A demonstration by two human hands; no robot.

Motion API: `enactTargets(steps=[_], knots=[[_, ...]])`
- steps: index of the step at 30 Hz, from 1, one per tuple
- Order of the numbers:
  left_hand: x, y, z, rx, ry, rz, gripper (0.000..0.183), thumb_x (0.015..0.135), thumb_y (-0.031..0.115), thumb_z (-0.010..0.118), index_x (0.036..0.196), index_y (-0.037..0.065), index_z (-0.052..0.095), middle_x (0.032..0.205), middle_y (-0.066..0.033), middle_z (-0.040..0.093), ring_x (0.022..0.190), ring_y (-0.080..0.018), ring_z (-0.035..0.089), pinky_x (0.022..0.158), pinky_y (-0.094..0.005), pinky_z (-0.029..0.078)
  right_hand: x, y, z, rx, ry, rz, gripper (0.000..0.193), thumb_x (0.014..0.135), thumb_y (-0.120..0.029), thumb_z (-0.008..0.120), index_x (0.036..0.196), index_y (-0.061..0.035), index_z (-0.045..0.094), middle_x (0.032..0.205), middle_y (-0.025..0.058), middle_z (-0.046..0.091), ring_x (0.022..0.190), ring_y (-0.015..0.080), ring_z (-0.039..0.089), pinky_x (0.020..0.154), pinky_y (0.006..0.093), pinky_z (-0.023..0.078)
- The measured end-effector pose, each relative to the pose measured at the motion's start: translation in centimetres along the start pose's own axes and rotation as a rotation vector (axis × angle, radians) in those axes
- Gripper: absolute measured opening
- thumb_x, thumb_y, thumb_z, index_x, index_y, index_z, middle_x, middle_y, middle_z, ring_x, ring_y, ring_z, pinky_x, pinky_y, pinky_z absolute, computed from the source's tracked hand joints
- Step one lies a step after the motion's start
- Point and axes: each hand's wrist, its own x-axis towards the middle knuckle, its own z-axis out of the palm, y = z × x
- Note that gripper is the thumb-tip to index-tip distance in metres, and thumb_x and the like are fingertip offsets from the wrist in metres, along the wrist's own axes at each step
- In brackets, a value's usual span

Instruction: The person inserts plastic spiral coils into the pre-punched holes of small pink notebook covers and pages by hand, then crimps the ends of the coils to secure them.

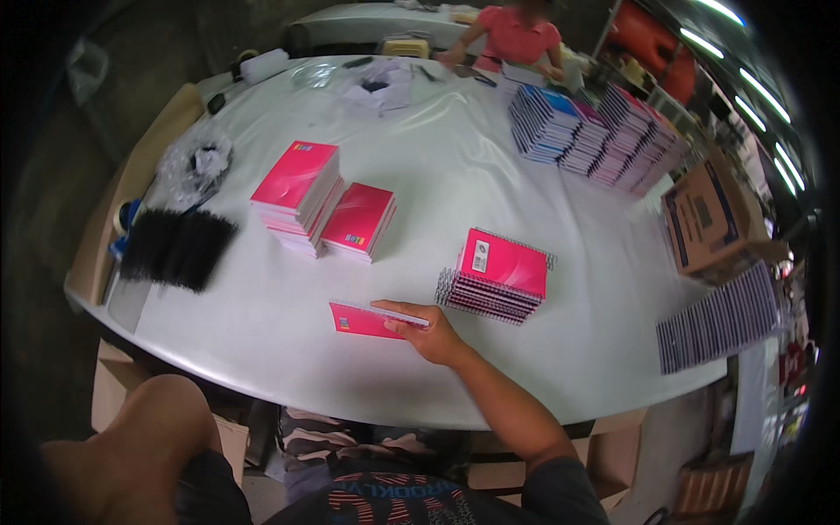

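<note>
My right hand (429, 331) reaches in over the near part of the table, its fingers closed on the edge of a pink notebook (363, 322). The notebook is tilted, showing its cover and white page edges. To the right of this hand stands a stack of pink spiral notebooks (507, 267), their wire coils sticking out at the sides. Farther left are two stacks of pink notebooks with no coils showing, a taller one (297, 179) and a lower one (359, 214). My left arm is bent at the lower left, and its hand is out of sight.
A bundle of black wire coils (179, 248) lies left, near crumpled clear plastic (197, 162). Stacks of blue and pink notebooks (591, 131) stand far right, before a cardboard box (704, 219) and a notebook row (717, 319). Across the table sits another person (516, 39).
</note>
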Motion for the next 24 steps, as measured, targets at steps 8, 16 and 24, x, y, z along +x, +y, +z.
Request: enactTargets(steps=[8,16,24], knots=[[1.4,-1.8,-2.2,0.102,0.006,-0.089,0.026,0.089,0.013,0.047,0.104,-0.001,0.062,0.106,-0.0146,0.062,0.097,-0.0238,0.059,0.084,-0.0354,0.045,-0.6,-1.3,0.6,-0.063,0.029,-0.088,0.03,0.088,-0.007,0.057,0.118,-0.0063,0.059,0.114,0.0081,0.063,0.103,0.0129,0.057,0.091,0.0256,0.043],[-15.1,-18.7,6.0,0.714,-0.822,-0.944,0.055,0.085,0.041,0.053,0.122,0.001,0.046,0.121,-0.0187,0.052,0.113,-0.037,0.048,0.093,-0.0485,0.038,-0.2,-0.7,0.8,0.005,0.009,-0.094,0.029,0.088,-0.005,0.057,0.117,-0.0059,0.06,0.112,0.007,0.064,0.103,0.0115,0.056,0.09,0.025,0.044],[-20.3,-7.3,9.3,0.675,-0.626,-0.563,0.05,0.081,0.016,0.055,0.13,0.007,0.045,0.136,-0.0143,0.042,0.124,-0.0312,0.04,0.103,-0.0418,0.029,-0.8,-0.2,-0.2,-0.044,0.046,-0.096,0.03,0.088,-0.002,0.056,0.117,-0.005,0.06,0.109,0.0085,0.064,0.099,0.0104,0.057,0.088,0.0246,0.045]])
